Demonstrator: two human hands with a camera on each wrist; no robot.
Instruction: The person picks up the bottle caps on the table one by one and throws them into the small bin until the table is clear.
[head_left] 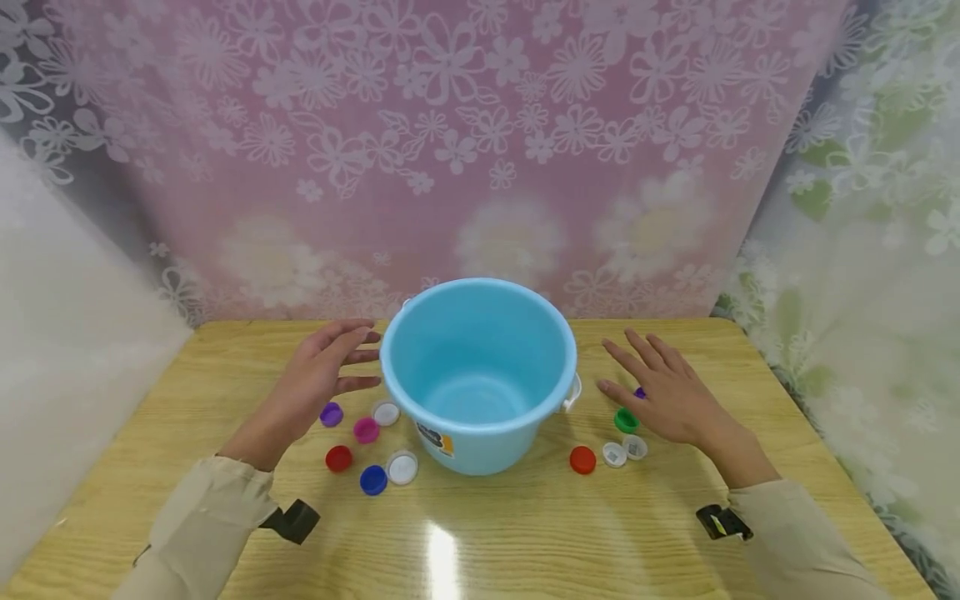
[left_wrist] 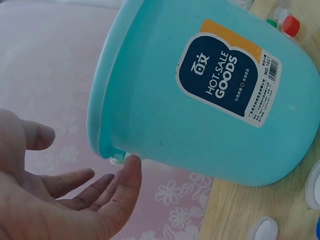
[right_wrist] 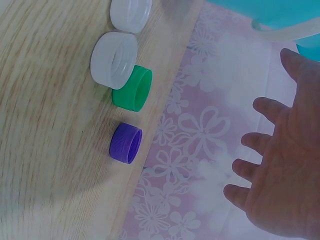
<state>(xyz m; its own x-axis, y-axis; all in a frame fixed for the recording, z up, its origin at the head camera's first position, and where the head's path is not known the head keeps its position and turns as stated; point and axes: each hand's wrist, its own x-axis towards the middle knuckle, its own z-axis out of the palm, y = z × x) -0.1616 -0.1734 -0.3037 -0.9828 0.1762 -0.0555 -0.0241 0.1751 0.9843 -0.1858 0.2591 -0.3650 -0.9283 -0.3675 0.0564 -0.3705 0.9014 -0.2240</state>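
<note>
A light blue bucket [head_left: 480, 446] stands upright on the wooden table, its mouth facing up and no object visible inside. My left hand [head_left: 311, 379] is beside its left rim, fingers loosely spread. One fingertip overlaps the handle mount [left_wrist: 118, 159] in the left wrist view; I cannot tell whether they touch. Off the bucket's right side, my right hand [head_left: 671, 400] hovers palm down with spread fingers, holding nothing. Beneath it lie a purple bottle cap [right_wrist: 126, 143], a green cap [right_wrist: 132, 90] and a white cap [right_wrist: 114, 61]. The bucket's label [left_wrist: 227, 80] faces my left wrist camera.
Left of the bucket lie several caps, among them a dark red one [head_left: 339, 458], a pink one [head_left: 366, 430] and a blue one [head_left: 373, 480]. A bright red cap [head_left: 582, 460] lies to its right. A floral curtain [head_left: 465, 167] hangs behind the table [head_left: 570, 542].
</note>
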